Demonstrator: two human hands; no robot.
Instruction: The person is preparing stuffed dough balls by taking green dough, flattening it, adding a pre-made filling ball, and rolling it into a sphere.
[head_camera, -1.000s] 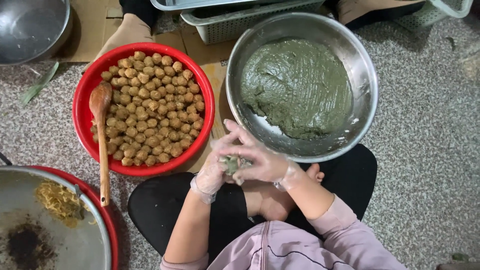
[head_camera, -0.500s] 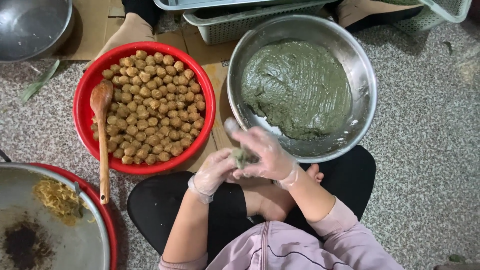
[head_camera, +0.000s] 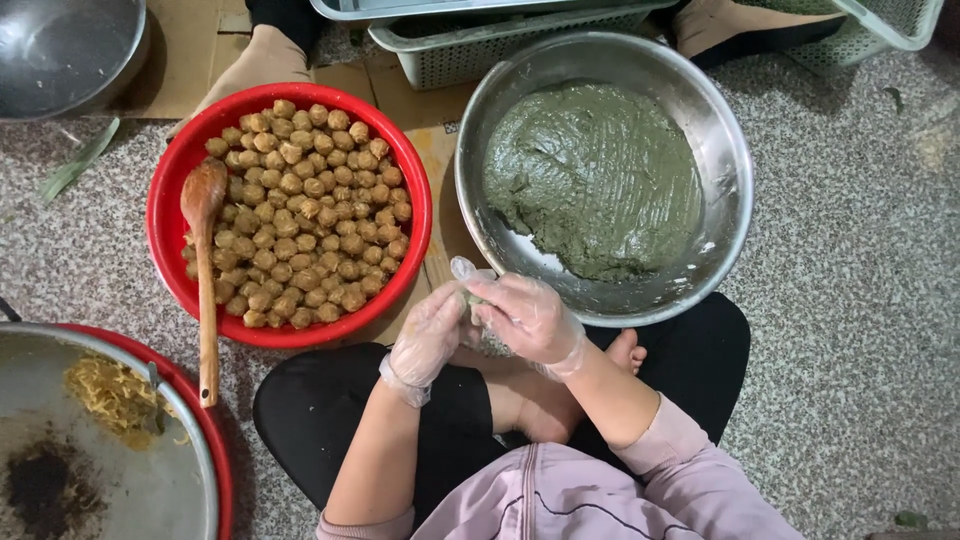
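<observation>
Left hand (head_camera: 428, 335) and right hand (head_camera: 527, 318), both gloved, fingers cupped around green dough lump (head_camera: 470, 303). Lump held above lap, at near rim of steel bowl (head_camera: 735, 170). Risk: sticky dough clings to gloves, tears. Risk: lump slips onto floor (head_camera: 860, 330) beside red basin (head_camera: 165, 205).
</observation>
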